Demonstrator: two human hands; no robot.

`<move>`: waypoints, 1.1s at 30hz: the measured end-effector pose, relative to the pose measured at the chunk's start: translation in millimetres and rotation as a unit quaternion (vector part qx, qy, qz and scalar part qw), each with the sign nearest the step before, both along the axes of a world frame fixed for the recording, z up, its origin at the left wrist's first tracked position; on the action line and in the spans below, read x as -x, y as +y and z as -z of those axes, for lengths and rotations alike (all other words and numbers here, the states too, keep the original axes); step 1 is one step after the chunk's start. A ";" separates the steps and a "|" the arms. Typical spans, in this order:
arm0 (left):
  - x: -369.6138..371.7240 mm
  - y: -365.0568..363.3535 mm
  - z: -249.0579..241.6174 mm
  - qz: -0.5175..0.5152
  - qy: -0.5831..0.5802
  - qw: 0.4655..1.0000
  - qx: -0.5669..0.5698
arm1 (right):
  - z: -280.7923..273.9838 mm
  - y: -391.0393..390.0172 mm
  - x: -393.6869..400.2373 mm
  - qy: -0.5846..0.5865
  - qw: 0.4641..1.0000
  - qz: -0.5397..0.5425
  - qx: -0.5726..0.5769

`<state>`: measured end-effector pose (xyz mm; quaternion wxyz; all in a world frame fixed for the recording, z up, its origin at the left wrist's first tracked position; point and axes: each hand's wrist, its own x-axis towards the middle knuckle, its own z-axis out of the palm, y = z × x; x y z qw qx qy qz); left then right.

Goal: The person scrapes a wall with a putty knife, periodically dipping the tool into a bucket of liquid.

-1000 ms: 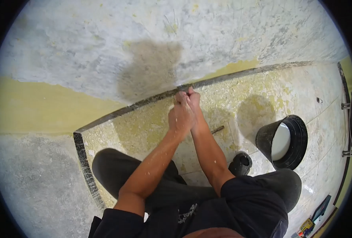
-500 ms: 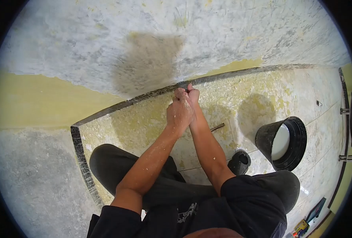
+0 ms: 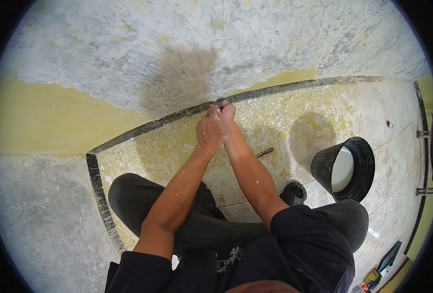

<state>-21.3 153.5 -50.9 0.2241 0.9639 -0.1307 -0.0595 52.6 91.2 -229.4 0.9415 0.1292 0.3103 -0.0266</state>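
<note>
At the foot of the wall (image 3: 270, 44), my left hand (image 3: 210, 132) and my right hand (image 3: 227, 115) are held together, both closed. Whatever they grip is hidden by the fingers and the backs of the hands. White specks dot both hands and forearms. My knuckles are close to the dark baseboard strip (image 3: 177, 116). Above it, the wall is largely bare and grey-white, with yellow paint (image 3: 55, 115) left low down on the left and in a thin band on the right.
Yellow and white paint flakes (image 3: 177, 146) cover the tiled floor. A thin dark stick-like piece (image 3: 265, 152) lies right of my forearms. A small black container (image 3: 293, 194) stands near my right knee. Beyond it is a tilted-looking black bucket (image 3: 324, 168) holding whitish liquid (image 3: 342, 170).
Both hands, still together and closed, have shifted slightly left along the baseboard. The bucket and the other floor items stay in place.
</note>
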 end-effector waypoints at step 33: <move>10.9 1.4 -19.8 0.015 -0.105 0.994 0.042 | -94.7 -0.7 29.9 -0.015 0.998 -0.057 0.028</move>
